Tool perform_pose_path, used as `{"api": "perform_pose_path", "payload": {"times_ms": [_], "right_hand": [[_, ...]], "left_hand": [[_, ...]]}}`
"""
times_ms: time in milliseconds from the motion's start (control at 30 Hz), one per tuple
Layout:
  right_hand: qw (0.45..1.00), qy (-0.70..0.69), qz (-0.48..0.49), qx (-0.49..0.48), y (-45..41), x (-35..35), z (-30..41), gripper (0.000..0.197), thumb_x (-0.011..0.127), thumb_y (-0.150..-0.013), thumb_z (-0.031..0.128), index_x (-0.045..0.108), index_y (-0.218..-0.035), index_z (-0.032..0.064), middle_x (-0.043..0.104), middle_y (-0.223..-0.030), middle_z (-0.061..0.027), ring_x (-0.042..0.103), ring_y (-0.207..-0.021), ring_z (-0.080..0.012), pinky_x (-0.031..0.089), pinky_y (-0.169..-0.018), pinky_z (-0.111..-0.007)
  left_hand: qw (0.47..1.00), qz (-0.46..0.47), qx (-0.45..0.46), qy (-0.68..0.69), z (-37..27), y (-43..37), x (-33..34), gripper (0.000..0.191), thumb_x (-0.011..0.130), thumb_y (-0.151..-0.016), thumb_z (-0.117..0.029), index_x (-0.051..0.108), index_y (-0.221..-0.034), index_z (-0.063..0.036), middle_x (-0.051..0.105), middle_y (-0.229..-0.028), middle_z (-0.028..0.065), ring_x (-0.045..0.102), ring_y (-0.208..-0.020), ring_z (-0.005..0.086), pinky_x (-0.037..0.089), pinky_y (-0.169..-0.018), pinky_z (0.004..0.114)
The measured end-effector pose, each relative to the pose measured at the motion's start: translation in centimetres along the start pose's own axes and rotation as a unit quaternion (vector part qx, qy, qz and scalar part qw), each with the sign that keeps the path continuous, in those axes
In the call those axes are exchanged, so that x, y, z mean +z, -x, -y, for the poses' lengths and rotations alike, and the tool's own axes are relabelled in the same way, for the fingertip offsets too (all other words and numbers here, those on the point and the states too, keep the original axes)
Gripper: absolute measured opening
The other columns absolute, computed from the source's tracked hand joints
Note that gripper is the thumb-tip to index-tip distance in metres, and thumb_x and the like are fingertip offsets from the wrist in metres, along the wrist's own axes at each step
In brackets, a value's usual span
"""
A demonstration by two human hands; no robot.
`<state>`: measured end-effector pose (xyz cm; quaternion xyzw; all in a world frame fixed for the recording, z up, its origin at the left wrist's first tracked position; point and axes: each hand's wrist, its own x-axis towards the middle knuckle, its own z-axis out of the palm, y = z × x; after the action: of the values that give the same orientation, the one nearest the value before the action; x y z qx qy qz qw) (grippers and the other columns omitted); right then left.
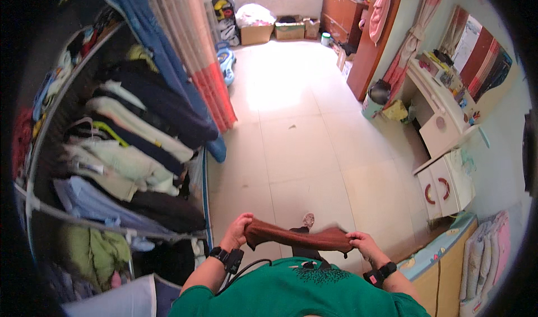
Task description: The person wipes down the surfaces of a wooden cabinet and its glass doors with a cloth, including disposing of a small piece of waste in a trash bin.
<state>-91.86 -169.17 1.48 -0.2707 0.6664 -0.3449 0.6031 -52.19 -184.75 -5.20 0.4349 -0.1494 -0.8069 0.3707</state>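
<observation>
A brown piece of knitted fabric [300, 236] is stretched between my two hands, in front of my green shirt. My left hand [238, 231] grips its left end with the fingers closed on the cloth. The right end is pinched by my right hand [365, 244], between thumb and fingers. The cloth sags slightly in the middle, and whether it is a garment or something else cannot be told. Below it, one of my feet in a patterned shoe or slipper [309, 219] shows on the tiled floor.
On the left is an open wardrobe rack with hanging clothes [126, 161] and a curtain [201, 64]. A white dressing table [441, 119], a bin [374, 98] and a bed edge [445, 266] are on the right. Cardboard boxes [256, 35] stand at the far wall.
</observation>
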Motion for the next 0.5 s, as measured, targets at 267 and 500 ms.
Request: {"api": "perform_pose_path", "payload": {"times_ms": [267, 500], "right_hand": [[0.995, 0.021, 0.066, -0.065, -13.5, -4.3, 10.3, 0.022, 0.059, -0.075, 0.0, 0.06, -0.096, 0.0006, 0.061, -0.088, -0.005, 0.058, -0.078, -0.0139, 0.047, -0.071, -0.026], [0.964, 0.185, 0.165, -0.1, -23.5, -6.8, 17.6, 0.039, 0.06, -0.073, -0.002, 0.051, -0.111, -0.0004, 0.058, -0.098, -0.0067, 0.059, -0.075, -0.015, 0.049, -0.067, -0.028]], "left_hand": [[0.995, -0.045, 0.06, -0.072, -8.7, -9.3, 7.8, 0.018, 0.053, -0.076, 0.0, 0.054, -0.093, -0.0056, 0.056, -0.087, 0.0071, 0.055, -0.082, 0.0199, 0.048, -0.074, 0.032], [0.974, -0.069, 0.116, -0.18, -15.3, -16.7, 12.7, 0.019, 0.056, -0.075, 0.002, 0.055, -0.092, -0.0065, 0.056, -0.085, 0.0039, 0.053, -0.081, 0.0143, 0.044, -0.073, 0.026]]}}
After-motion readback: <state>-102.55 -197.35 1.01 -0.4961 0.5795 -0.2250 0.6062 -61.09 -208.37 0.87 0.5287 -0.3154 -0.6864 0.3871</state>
